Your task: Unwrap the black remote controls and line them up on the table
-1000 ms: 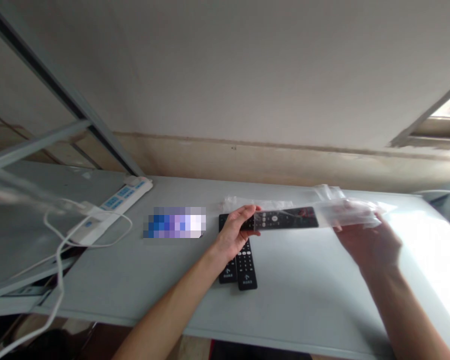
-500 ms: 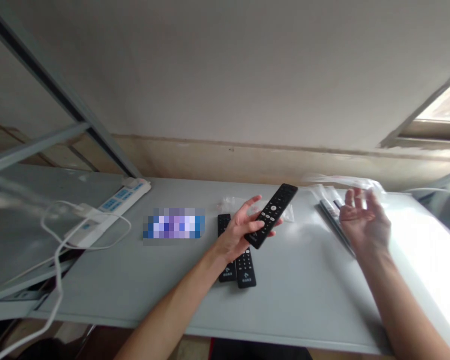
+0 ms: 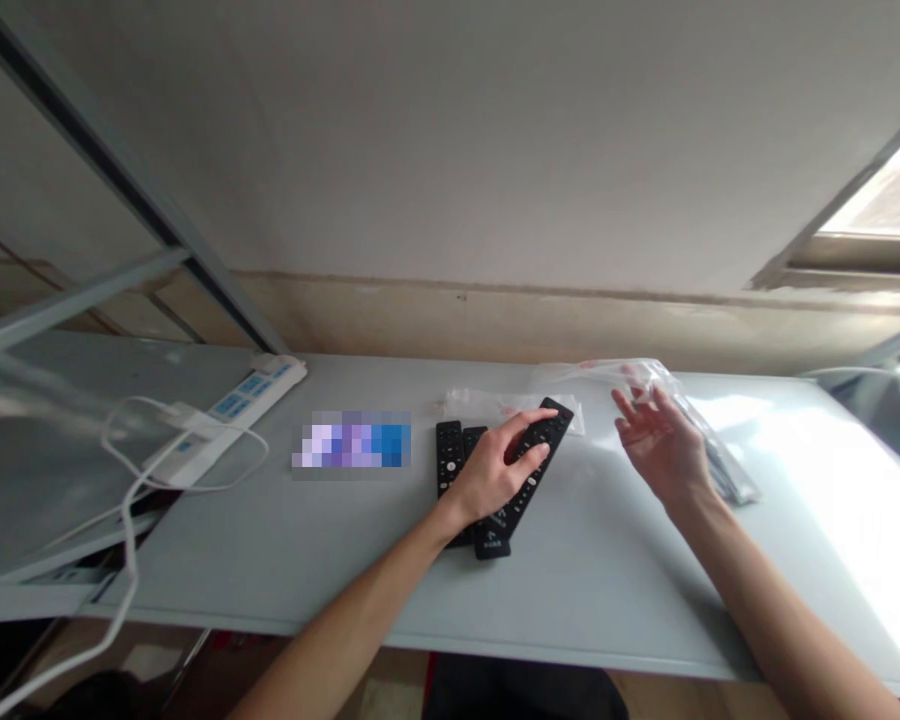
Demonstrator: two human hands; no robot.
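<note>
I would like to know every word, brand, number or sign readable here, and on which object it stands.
No text can be read with certainty.
Slanted remote, under the left hand: light logo and lettering, too small and blurred.
Middle remote: similar logo and lettering, also unreadable.
Left remote: button marks, too small.
Power strip: any marks too small.
Pixelated patch: nothing readable.
Plastic bag behind them: reddish marks, blurred.
</note>
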